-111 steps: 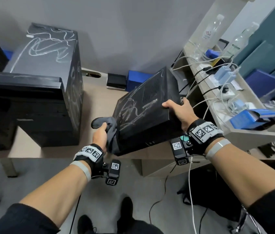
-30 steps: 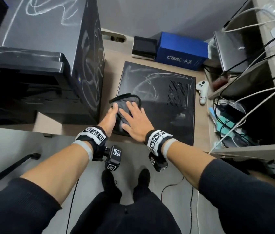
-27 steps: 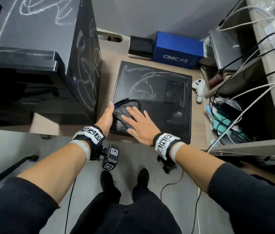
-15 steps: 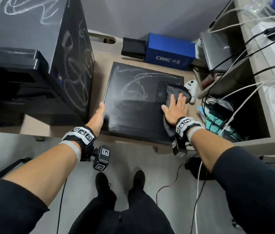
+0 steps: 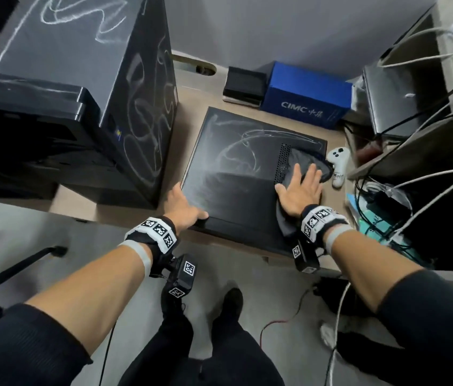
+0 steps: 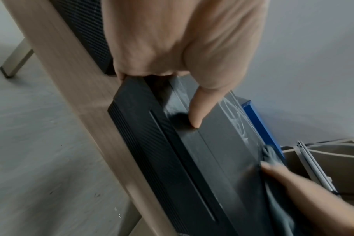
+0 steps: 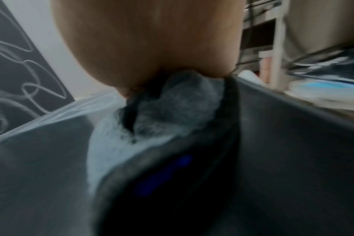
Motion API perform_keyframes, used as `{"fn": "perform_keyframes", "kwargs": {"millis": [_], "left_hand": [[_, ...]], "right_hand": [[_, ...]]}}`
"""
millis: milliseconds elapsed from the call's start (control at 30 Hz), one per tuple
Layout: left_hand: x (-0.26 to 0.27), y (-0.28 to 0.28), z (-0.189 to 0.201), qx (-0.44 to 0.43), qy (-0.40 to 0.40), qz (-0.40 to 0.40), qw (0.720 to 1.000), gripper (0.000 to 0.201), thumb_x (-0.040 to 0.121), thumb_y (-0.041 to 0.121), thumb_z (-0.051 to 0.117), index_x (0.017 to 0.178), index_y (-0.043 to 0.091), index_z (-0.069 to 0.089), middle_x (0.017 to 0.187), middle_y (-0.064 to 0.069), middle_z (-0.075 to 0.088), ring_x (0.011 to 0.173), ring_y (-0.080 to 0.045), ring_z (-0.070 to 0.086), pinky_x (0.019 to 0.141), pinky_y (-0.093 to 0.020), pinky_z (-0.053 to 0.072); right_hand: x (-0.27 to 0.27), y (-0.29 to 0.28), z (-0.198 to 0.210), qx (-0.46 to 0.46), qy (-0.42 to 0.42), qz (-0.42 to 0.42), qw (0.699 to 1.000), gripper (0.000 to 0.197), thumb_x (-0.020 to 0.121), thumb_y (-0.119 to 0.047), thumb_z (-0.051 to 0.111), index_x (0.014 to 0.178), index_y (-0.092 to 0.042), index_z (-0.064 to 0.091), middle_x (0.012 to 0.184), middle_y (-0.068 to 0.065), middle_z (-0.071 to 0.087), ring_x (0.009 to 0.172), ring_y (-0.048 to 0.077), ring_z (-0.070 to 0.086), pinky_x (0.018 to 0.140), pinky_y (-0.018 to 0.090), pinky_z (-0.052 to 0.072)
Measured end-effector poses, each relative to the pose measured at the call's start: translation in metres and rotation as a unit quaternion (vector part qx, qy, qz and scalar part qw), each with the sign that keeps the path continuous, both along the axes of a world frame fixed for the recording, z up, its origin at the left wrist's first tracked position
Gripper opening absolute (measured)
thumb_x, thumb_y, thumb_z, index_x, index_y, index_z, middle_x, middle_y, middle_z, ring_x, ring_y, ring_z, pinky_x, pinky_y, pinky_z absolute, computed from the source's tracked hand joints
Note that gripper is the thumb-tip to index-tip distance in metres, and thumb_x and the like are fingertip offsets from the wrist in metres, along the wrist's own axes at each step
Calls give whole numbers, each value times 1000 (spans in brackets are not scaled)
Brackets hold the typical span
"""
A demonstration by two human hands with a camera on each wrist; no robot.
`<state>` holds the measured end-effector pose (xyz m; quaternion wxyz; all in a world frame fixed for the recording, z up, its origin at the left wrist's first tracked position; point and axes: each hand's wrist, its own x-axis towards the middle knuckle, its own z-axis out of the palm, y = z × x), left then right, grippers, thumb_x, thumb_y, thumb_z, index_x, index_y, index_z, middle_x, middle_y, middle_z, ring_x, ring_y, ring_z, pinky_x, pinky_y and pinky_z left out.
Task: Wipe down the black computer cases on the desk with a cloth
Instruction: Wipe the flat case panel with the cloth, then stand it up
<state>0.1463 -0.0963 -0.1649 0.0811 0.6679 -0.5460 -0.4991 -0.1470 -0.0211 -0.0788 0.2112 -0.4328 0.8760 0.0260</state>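
1. Right hand (image 5: 300, 190) lies flat, fingers straight and spread, pressing a dark grey cloth (image 5: 307, 165) onto the top of the flat black case (image 5: 236, 179) — near that case's right edge, beside the vent holes.
2. Left hand (image 5: 183, 206) grips the case's near left corner, thumb (image 6: 200, 108) laid on the top panel and fingers curled over the edge.
3. That case lies on its side on the wooden desk (image 5: 189, 115); white scribbles mark its far half, while the near half looks dark and clean.
4. To its left stands a taller black tower case (image 5: 86, 76) — upright, with white scrawls over its top and right side.
5. A white controller (image 5: 338, 165) lies just right of the cloth, and a blue box (image 5: 306, 98) sits beyond the flat case against the wall.
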Motion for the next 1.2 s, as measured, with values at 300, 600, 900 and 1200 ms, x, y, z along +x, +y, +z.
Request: {"fn": "perform_keyframes", "kwargs": {"millis": [300, 600, 900, 1200], "left_hand": [[-7, 16, 56, -17, 41, 16, 999, 94, 44, 24, 94, 127, 18, 50, 122, 2, 63, 116, -21, 61, 105, -38, 49], [-3, 14, 22, 14, 84, 53, 995, 114, 29, 38, 88, 134, 22, 44, 126, 5, 61, 113, -14, 62, 97, -42, 55], [-6, 11, 56, 33, 32, 32, 998, 131, 64, 13, 93, 159, 10, 4, 163, -10, 21, 149, -25, 24, 122, -37, 23], [-26, -17, 78, 88, -17, 19, 996, 137, 55, 29, 93, 159, 15, 5, 160, -13, 27, 144, -30, 34, 117, -42, 34]], "right_hand": [[98, 1, 1, 8, -59, 365, 929, 72, 100, -46, 40, 159, -32, 0, 164, 7, -24, 150, 27, -26, 121, 55, -8], [92, -14, 7, 39, -23, 501, 864, 72, 100, -43, 41, 158, -37, -1, 164, 5, -24, 150, 25, -26, 120, 53, -14], [90, -108, -1, 13, -20, 430, 903, 67, 101, -45, 37, 158, -40, 3, 166, -1, -16, 152, 21, -17, 118, 64, -8], [82, -52, 11, 12, 78, 317, 945, 76, 98, -51, 36, 159, -16, 9, 162, 23, 12, 148, 40, 13, 120, 57, 0]]}}
